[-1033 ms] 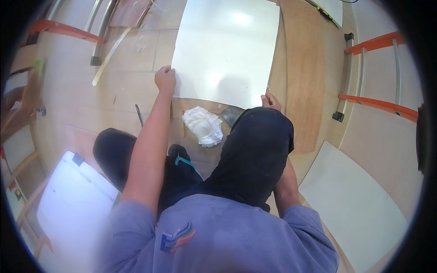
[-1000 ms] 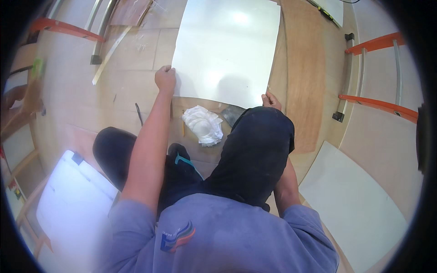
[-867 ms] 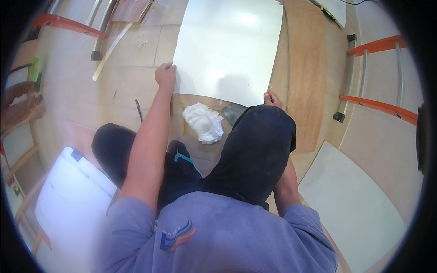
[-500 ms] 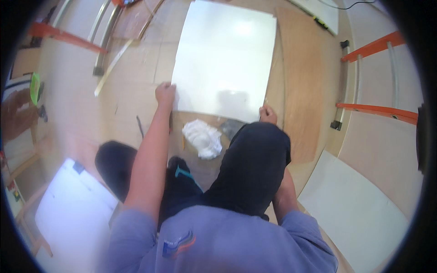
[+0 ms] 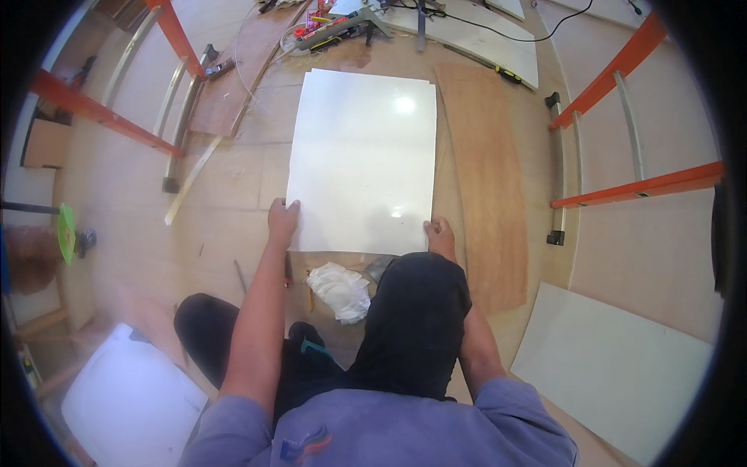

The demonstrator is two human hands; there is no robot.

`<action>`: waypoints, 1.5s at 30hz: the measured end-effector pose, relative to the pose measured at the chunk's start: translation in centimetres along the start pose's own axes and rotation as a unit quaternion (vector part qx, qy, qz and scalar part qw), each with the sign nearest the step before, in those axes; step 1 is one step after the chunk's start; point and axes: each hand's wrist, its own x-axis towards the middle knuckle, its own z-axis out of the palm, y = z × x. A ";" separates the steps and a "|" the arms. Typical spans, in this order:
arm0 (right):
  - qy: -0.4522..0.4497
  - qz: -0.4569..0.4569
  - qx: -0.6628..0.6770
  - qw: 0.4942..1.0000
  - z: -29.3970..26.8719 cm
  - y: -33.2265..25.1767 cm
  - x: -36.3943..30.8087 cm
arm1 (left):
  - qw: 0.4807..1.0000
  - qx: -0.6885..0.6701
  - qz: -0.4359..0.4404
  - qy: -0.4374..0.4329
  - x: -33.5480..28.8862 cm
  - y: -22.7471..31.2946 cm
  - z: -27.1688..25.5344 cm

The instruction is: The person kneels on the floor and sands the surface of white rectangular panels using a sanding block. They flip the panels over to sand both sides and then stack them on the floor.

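Note:
A glossy white rectangular panel (image 5: pixel 362 163) lies in front of me, with a second edge showing just behind its far side. My left hand (image 5: pixel 283 221) grips its left edge near the closest corner, thumb on top. On the opposite edge, my right hand (image 5: pixel 440 237) holds the panel with fingers curled at the rim. Just below the near edge sits a crumpled white cloth (image 5: pixel 340 293) between my legs. A grey piece (image 5: pixel 379 268) beside it is partly hidden by my knee.
A long brown wood strip (image 5: pixel 490 187) lies to the right. Orange ladders (image 5: pixel 638 191) (image 5: pixel 109 117) flank both sides. Tools, including a caulking gun (image 5: pixel 334 29), are heaped at the far end. White boards (image 5: pixel 615 366) (image 5: pixel 132 401) lie at both lower corners.
The view has tilted so more of the far floor shows, with the tool heap now visible. Both hands keep their hold on the panel's edges.

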 end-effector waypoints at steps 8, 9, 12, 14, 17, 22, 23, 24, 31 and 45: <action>-0.073 0.066 0.150 0.984 -1.6 -5.3 2.3 | 0.993 0.030 -0.059 -0.101 -1.2 5.0 -0.6; -0.102 0.074 0.161 0.979 -0.7 -7.4 1.2 | 0.992 0.012 -0.081 -0.091 -0.9 3.9 -2.0; -0.114 0.083 0.196 0.970 -1.2 -8.9 0.8 | 0.990 -0.030 -0.108 -0.081 -0.8 4.7 -1.7; -0.129 0.085 0.206 0.966 -1.1 -9.6 0.4 | 0.993 -0.034 -0.086 -0.069 -0.7 4.6 -2.0; -0.112 0.028 0.226 0.967 -1.7 -8.5 0.4 | 0.996 -0.024 -0.061 -0.057 -1.3 5.4 -1.1; -0.148 0.030 0.280 0.948 -1.7 -8.3 -0.3 | 0.992 -0.123 -0.017 -0.021 -0.1 2.1 -1.7; -0.148 0.034 0.270 0.951 -0.9 -9.0 -0.4 | 0.988 -0.155 -0.010 -0.013 0.6 1.0 -2.4; -0.124 0.056 0.245 0.960 -2.4 -7.2 -0.6 | 0.980 -0.183 -0.045 -0.066 -1.4 2.5 -0.9; -0.036 -0.025 0.052 0.998 -2.6 -3.1 2.6 | 0.985 -0.165 0.030 -0.028 -0.7 5.4 -1.1; 0.132 0.103 -0.381 0.909 -13.9 2.4 0.0 | 0.988 -0.087 0.130 0.007 1.5 11.3 -6.4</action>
